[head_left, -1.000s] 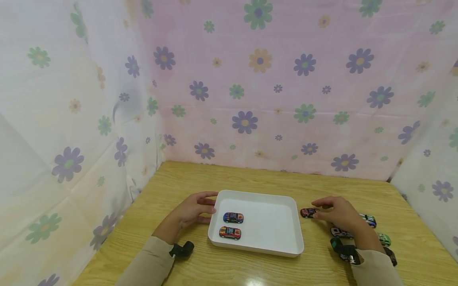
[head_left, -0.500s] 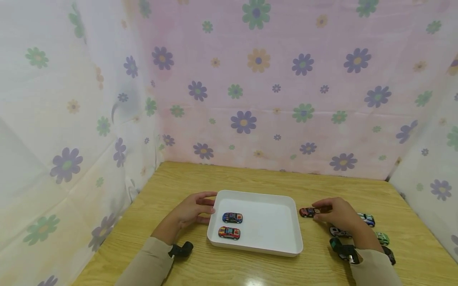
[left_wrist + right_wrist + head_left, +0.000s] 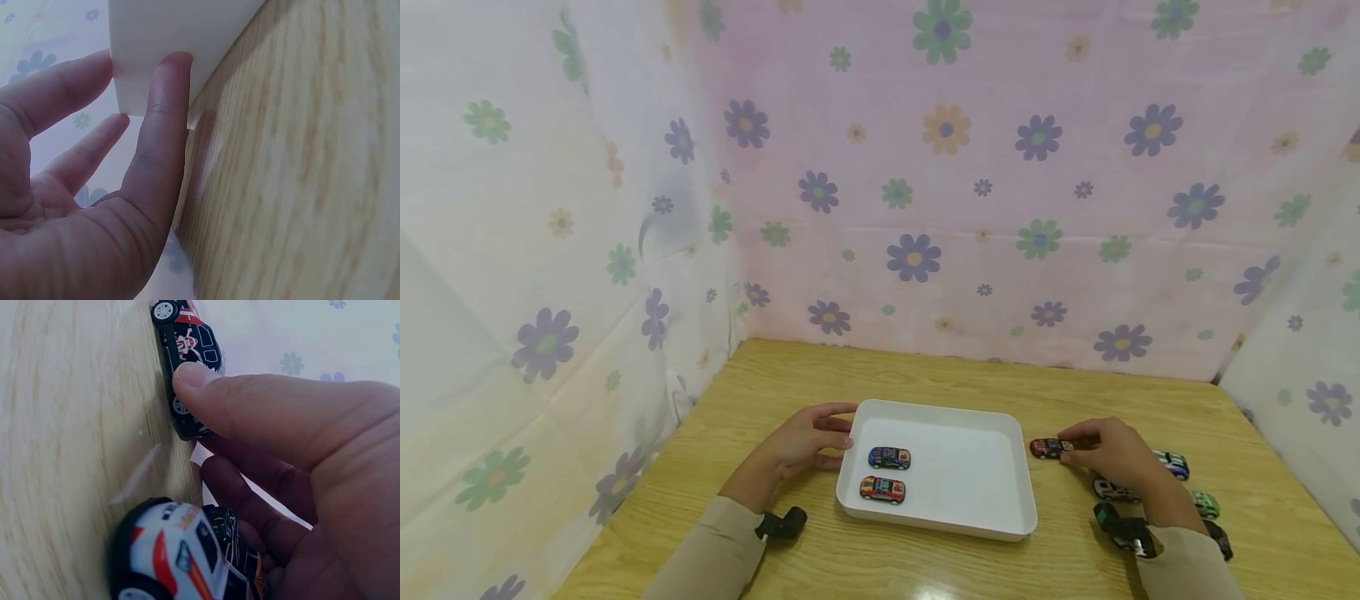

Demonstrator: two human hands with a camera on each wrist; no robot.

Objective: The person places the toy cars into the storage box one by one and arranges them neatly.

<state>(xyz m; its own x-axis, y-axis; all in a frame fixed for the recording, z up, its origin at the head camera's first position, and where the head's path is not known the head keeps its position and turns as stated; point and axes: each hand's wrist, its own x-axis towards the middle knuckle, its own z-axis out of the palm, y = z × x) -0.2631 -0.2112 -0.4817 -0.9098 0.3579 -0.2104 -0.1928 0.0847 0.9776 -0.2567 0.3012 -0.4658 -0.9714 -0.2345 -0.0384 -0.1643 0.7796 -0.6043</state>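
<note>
We see a wood-grain table [image 3: 805, 375] carrying a shallow white rectangular tray [image 3: 962, 475]. The left hand [image 3: 801, 442] rests spread fingers and thumb against the tray's left end. The right hand [image 3: 1108, 452] pinches a red-and-black toy car [image 3: 1048, 448] just right of the tray — on or barely above the table, we can't tell. By that hand, a white, red-striped toy car [image 3: 165, 547] bears lettering — black and orange — too blurred for us to read.
</note>
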